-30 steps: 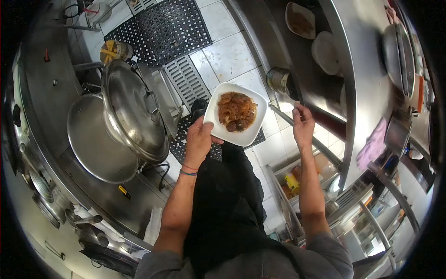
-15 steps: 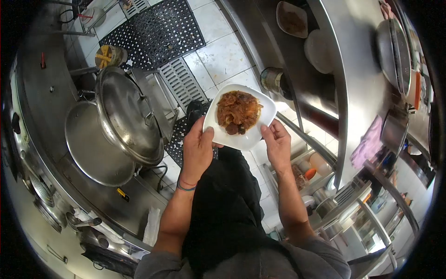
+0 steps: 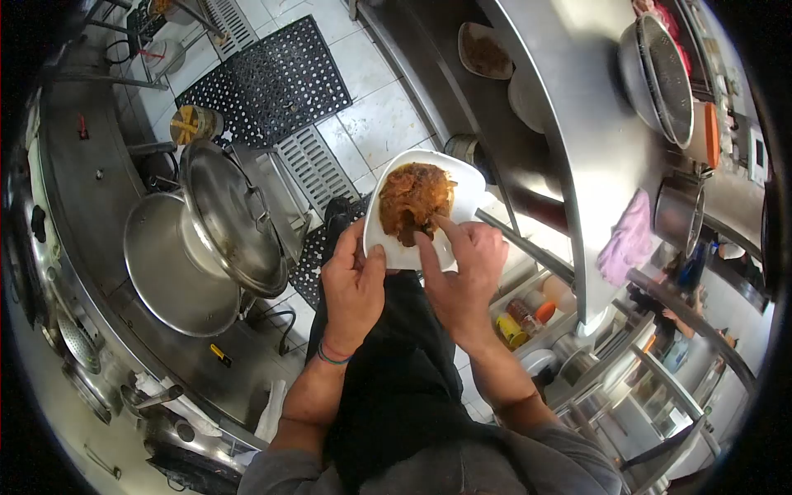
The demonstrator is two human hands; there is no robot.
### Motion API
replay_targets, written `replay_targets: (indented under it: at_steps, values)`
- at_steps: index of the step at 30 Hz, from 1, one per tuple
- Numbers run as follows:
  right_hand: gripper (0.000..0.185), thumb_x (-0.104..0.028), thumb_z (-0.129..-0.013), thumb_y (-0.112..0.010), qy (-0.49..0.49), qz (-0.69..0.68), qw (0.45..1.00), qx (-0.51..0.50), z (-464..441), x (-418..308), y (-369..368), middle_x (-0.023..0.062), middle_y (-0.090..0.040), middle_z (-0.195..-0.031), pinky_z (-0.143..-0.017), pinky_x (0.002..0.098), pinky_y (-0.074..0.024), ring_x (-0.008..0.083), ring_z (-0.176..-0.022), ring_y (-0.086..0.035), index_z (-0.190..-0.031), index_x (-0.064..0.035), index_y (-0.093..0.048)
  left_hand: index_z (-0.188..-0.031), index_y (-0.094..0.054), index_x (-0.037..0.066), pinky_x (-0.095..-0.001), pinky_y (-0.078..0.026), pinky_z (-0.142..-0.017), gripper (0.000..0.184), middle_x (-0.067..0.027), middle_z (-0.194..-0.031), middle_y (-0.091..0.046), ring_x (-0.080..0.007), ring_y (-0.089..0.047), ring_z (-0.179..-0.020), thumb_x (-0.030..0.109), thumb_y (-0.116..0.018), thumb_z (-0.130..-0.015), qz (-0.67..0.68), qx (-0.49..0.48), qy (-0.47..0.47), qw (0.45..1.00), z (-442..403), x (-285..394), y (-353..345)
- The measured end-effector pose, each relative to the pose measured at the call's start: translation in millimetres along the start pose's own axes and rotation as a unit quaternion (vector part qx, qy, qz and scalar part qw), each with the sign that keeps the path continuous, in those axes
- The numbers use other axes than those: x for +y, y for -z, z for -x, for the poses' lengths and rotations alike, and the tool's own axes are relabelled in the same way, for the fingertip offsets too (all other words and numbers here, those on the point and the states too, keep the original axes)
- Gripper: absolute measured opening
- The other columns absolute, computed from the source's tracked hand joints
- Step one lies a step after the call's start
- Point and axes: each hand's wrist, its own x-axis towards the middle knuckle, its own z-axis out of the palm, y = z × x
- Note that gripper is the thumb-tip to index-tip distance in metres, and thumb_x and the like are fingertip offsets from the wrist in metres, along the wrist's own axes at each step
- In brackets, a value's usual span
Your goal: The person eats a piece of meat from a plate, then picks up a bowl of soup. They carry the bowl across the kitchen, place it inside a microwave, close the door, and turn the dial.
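A white square plate (image 3: 469, 183) carries a mound of reddish-brown saucy food (image 3: 415, 194). My left hand (image 3: 353, 285) grips the plate's near left edge, thumb on the rim and fingers beneath. Over the plate's near right part, my right hand (image 3: 464, 276) has its thumb and index finger at a dark piece at the near end of the food. The two fingertips are close together around that piece. Whether it is lifted off the plate cannot be made out.
A large steel pot (image 3: 177, 272) with a tilted lid (image 3: 231, 219) stands on the left counter. At right are a steel counter (image 3: 577, 91), a colander (image 3: 664, 82), a pink cloth (image 3: 627, 239) and a metal bar (image 3: 528, 247). A black mat (image 3: 272, 87) lies on the floor.
My right hand went from apart from the plate to its right edge, then moved inward onto the food. My left hand kept hold of the plate. The view has shifted slightly.
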Motion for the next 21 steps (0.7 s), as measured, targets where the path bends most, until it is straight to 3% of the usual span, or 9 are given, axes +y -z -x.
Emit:
replay_targets:
  at_steps: [4, 12, 21]
  values:
    - [0.037, -0.023, -0.073, -0.086, -0.008, 0.045, 0.999, 0.020, -5.2, -5.1, -1.3, 0.0064, -0.060, -0.088, -0.073, 0.0403, -0.0357, 0.0257, -0.084, -0.055, -0.101, -0.0063, -0.068, -0.132, -0.051, -0.010, -0.0248, -0.055, -0.075, 0.035, -0.0115, -0.108, -0.067, -0.0099, -0.065, -0.091, -0.001, -0.053, -0.098, 0.003, 0.006, -0.024, 1.000, 12.1, 12.4, -1.1]
    - [0.031, -0.018, -0.071, -0.085, 0.030, 0.035, 0.998, 0.036, -2.5, -18.0, 9.0, 0.0062, -0.060, -0.087, -0.071, 0.0396, -0.0363, 0.0253, -0.081, -0.056, -0.095, -0.0070, -0.068, -0.132, -0.052, -0.009, -0.0245, -0.054, -0.079, 0.036, -0.0129, -0.115, -0.066, -0.0106, -0.063, -0.097, -0.002, -0.053, -0.098, 0.046, 0.025, -0.052, 0.997, 21.5, 18.5, -0.5]
    - [0.032, -0.012, -0.067, -0.085, 0.021, -0.001, 0.999, 0.031, 15.4, -26.9, 14.6, 0.0060, -0.059, -0.087, -0.071, 0.0385, -0.0362, 0.0249, -0.081, -0.056, -0.092, -0.0080, -0.066, -0.129, -0.052, -0.006, -0.0260, -0.051, -0.085, 0.031, -0.0088, -0.112, -0.064, -0.0120, -0.062, -0.098, 0.006, -0.055, -0.101, 0.064, 0.036, -0.056, 0.996, 24.3, 25.0, 1.9]
